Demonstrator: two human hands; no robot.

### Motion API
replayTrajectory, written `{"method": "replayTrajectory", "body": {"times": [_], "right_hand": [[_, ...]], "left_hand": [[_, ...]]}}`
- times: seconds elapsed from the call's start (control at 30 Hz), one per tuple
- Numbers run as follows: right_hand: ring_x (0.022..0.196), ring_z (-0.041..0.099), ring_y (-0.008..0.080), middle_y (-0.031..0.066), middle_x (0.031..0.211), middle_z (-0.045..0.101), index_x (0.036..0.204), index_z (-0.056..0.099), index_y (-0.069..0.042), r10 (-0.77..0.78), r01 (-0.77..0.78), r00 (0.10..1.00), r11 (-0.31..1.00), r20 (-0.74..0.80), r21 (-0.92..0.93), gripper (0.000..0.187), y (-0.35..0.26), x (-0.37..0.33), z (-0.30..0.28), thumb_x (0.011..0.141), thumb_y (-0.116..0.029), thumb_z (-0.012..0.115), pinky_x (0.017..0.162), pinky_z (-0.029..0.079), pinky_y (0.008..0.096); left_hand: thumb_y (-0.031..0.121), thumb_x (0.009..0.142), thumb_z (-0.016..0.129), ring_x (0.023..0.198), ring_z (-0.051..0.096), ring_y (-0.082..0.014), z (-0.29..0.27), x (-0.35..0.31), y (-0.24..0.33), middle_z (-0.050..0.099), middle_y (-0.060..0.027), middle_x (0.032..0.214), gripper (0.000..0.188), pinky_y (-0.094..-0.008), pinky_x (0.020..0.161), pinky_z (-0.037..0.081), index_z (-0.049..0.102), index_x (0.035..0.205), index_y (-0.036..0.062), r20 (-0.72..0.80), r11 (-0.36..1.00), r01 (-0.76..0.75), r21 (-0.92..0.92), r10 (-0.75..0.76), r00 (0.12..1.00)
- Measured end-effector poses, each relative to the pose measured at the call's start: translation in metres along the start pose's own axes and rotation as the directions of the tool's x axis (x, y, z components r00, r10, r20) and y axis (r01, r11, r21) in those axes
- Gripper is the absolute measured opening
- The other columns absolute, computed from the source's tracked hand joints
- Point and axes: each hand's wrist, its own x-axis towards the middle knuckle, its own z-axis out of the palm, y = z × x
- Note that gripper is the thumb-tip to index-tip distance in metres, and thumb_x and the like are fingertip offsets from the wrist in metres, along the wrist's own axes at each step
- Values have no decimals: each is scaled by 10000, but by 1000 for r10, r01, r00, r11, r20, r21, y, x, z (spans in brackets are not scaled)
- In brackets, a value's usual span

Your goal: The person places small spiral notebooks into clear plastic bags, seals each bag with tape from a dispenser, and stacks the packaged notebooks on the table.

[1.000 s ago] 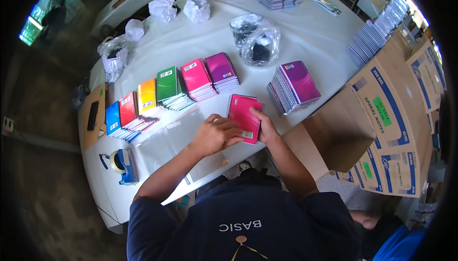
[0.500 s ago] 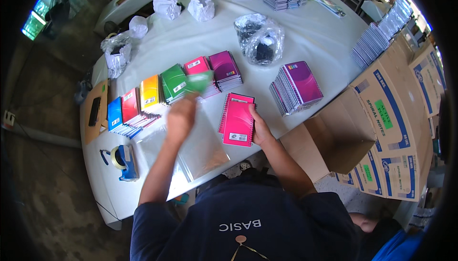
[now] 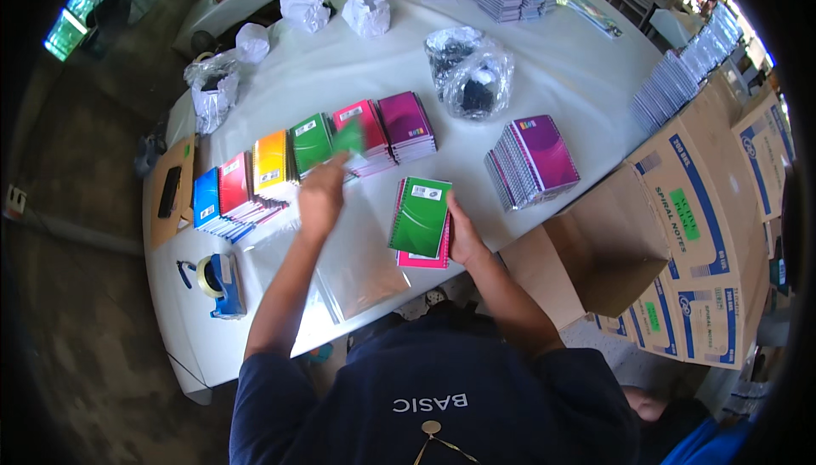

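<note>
My right hand (image 3: 465, 234) grips the right edge of a small stack of spiral notebooks near the table's front. A green notebook (image 3: 421, 214) lies on top, and a pink notebook (image 3: 422, 262) shows beneath its lower edge. My left hand (image 3: 323, 197), closed and blurred, holds another green notebook (image 3: 349, 141) by its near end, over the row of piles. In that row, left to right, are blue (image 3: 206, 201), red (image 3: 234, 186), yellow (image 3: 270, 161), green (image 3: 311, 140), pink (image 3: 360, 121) and purple notebooks (image 3: 405, 119).
A purple notebook pile (image 3: 540, 155) stands to the right, with plastic-wrapped bundles (image 3: 476, 78) behind it. A blue tape dispenser (image 3: 225, 285) and clear plastic sheets (image 3: 361, 282) lie at front left. An open carton (image 3: 544, 274) and stacked cartons (image 3: 693, 210) flank the table's right side.
A green notebook now covers the pink ones in my right hand. My left hand, again with a green notebook, is a little lower and nearer the row. The view has shifted slightly.
</note>
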Motion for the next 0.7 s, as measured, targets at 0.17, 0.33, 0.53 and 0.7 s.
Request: {"method": "replayTrajectory", "body": {"times": [0.17, 0.33, 0.53, 0.7], "right_hand": [[1011, 588, 219, 101, 1108, 586, 1236, 486, -33, -42, 46, 999, 978, 20, -205, 416, -2, 2, -10, 872, -194, 608, 878, 488, 373], [996, 592, 205, 91, 1095, 585, 1210, 497, -20, 11, 7, 998, 958, 60, -285, 395, 6, 2, -6, 849, -130, 612, 851, 492, 349], [1101, 555, 219, 119, 1198, 556, 1293, 437, -15, -2, 27, 996, 957, 86, -290, 533, 7, 6, -3, 897, -348, 563, 916, 469, 385], [1149, 521, 242, 129, 1262, 519, 1351, 379, -30, 319, -296, 914, 947, 250, -127, 676, 10, 4, 16, 903, -524, 491, 956, 440, 401]], "left_hand": [[33, 750, 602, 1019, 563, -300, -9, -36, 73, 588, -149, 1153, 192, -396, 894, 451, 626, 940, 20, 74, 897, -409, -169, 425, 902], [96, 751, 612, 1214, 422, -390, -24, -10, -65, 451, -225, 1314, 573, -469, 1043, 318, 435, 1289, 10, -64, 978, 136, 160, -127, 990], [111, 870, 578, 957, 628, -240, -60, -11, -49, 642, -166, 1002, 180, -354, 766, 497, 642, 1038, 92, 149, 714, 688, -130, -672, 726], [-67, 779, 604, 1028, 594, -268, -38, -56, 6, 634, -134, 1108, 271, -343, 866, 460, 653, 1004, 76, 183, 560, 233, -795, -146, 972]]}}
